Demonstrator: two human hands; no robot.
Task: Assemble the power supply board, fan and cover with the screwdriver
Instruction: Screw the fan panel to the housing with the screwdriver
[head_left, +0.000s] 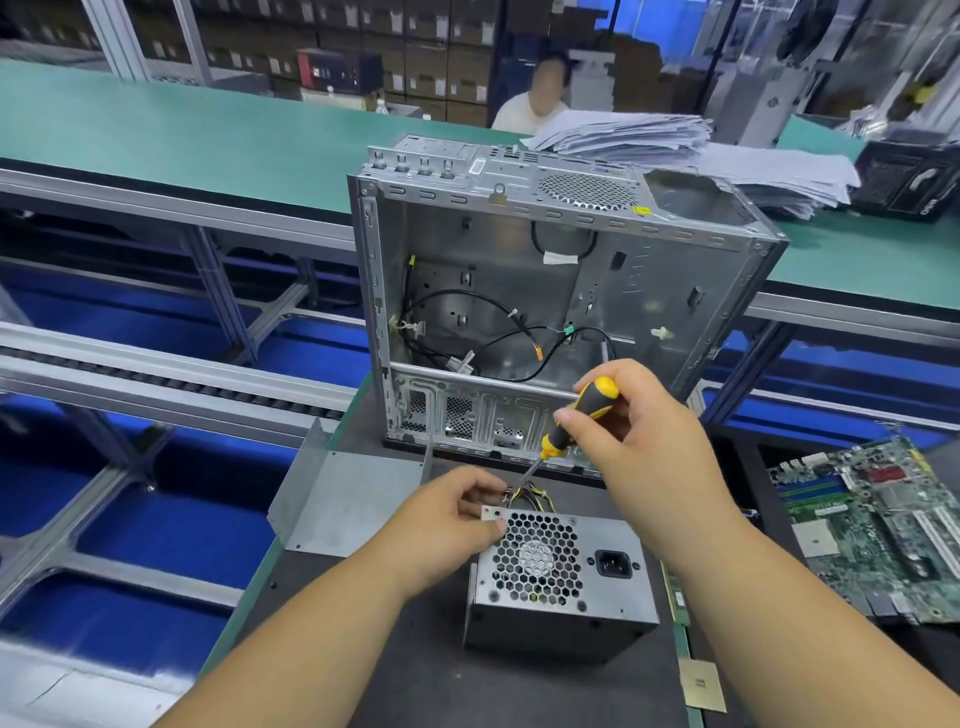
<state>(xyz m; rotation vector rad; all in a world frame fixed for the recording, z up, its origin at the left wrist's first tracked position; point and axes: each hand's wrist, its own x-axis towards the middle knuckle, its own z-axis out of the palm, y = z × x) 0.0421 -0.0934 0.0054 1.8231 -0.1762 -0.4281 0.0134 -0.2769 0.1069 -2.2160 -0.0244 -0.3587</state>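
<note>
Nearest on the dark work mat (415, 691), a grey power supply unit (561, 582) stands with its honeycomb fan grille (535, 558) and black mains socket (614, 564) facing up. The left hand (447, 519) rests at the unit's far left corner, fingers curled round that corner beside a small screw tab; what the fingertips pinch there is too small to make out. The right hand (644, 431) grips the black-and-yellow handle of a screwdriver (571, 421) above and just beyond the unit. The shaft slants down and left toward the same far left corner, where a bundle of yellow and black wires (530, 496) comes out; the tip is lost among the wires and the left fingers, so whether it sits on a screw cannot be told.

Left of the unit lies a bent sheet-metal cover (343, 499), partly behind the left hand. On the right a green motherboard (878, 525) lies flat, cut off by the frame edge, with a narrow green strip (675, 603) and a small square chip (701, 686) near the right forearm.

Beyond the hands stands an open computer case (545, 291), loose black cables inside. Behind it, on a green-topped bench (182, 140), sits a stack of papers (675, 150). A seated person (535, 98), blurred, is farther back.
</note>
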